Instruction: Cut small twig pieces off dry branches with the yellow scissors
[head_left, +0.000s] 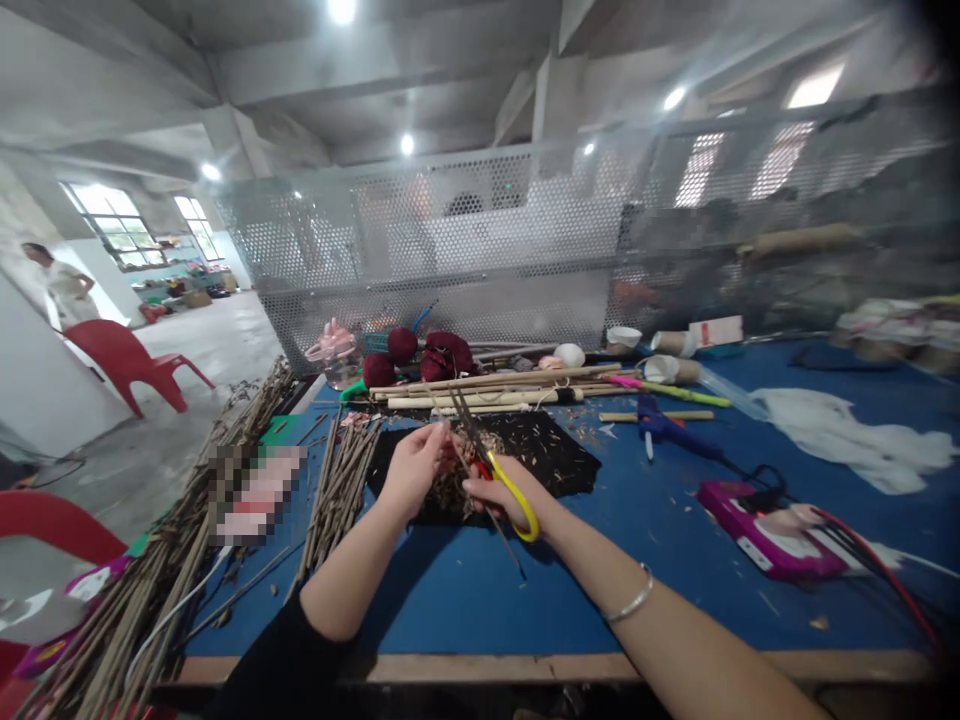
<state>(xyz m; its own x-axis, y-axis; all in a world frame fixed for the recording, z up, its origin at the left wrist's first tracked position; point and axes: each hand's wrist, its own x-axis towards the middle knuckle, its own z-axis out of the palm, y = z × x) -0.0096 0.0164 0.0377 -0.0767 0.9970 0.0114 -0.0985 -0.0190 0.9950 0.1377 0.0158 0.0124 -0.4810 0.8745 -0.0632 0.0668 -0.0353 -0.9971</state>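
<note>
My right hand [506, 490] is closed round the yellow-handled scissors [517, 495], whose dark blades point up and to the left. A thin brown twig [506, 540] slants down beneath the scissors toward the table. My left hand [420, 462] is pinched near the twig's upper end, just left of the blades. Below both hands lies a black cloth [551, 450] strewn with plant scraps [450, 490]. To the left of the cloth rests a bundle of cut sticks [341, 480].
Long twigs [180, 530] lie along the table's left side. Wooden rods [510, 385] and dark red yarn balls [403, 345] lie behind the cloth. On the right are a blue glue gun [667, 428], a purple power strip [772, 540] and white plastic [855, 430].
</note>
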